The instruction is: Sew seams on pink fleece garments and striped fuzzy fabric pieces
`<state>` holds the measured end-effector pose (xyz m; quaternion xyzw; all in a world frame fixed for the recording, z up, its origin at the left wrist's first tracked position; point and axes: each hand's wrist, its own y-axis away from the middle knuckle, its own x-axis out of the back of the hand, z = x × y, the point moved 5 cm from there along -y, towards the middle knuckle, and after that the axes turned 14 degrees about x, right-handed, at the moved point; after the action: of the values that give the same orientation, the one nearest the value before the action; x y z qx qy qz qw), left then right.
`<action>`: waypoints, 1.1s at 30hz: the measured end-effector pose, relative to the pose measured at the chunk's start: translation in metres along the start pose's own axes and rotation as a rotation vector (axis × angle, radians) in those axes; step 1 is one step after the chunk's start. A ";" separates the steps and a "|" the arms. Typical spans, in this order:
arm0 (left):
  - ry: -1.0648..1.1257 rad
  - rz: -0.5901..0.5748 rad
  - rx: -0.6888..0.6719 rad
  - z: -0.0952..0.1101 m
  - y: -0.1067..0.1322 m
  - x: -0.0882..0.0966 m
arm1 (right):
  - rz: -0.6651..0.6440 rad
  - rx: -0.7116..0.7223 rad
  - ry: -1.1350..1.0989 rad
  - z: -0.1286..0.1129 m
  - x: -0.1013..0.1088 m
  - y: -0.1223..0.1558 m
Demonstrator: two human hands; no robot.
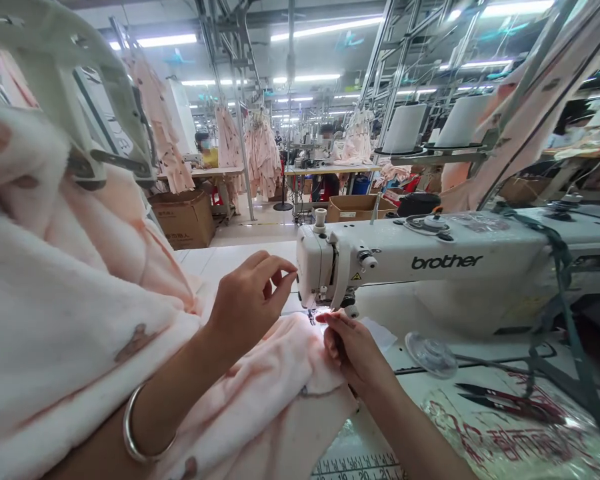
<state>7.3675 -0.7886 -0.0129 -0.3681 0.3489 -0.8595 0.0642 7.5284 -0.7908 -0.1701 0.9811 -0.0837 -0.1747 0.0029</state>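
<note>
A white sewing machine [385, 250] marked "brother" stands before me, its lamp lighting the needle area. Pale pink plush fabric [280, 387] with small brown motifs lies under and left of the needle. My left hand [247, 293], with a silver bangle [133, 427] on the forearm, is raised beside the machine's head. Its thumb and forefinger are pinched together; whatever they hold is too small to see. Close to the needle, at the fabric's right edge, my right hand [353, 347] has its fingers curled and pinched. What lies between those fingertips is hidden.
Thread snips [510, 403] lie on a plastic-covered patch at right, near a clear plastic disc [431, 355]. A printed ruler [360, 467] runs along the front. More plush fabric [70, 313] hangs at left from a grey-green clamp-like frame [85, 100]. Thread cones [405, 130] stand behind the machine.
</note>
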 end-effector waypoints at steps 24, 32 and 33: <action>0.027 0.067 -0.089 0.031 -0.001 -0.032 | -0.057 -0.015 0.222 -0.006 0.027 -0.008; 0.035 0.062 -0.141 0.034 0.001 -0.033 | -0.045 -0.012 0.333 -0.008 0.032 -0.014; 0.053 0.047 -0.139 0.033 0.000 -0.032 | -0.057 -0.019 0.354 -0.007 0.030 -0.015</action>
<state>7.4132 -0.7952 -0.0161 -0.3406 0.4177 -0.8408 0.0497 7.5608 -0.7813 -0.1741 0.9984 -0.0526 -0.0001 0.0221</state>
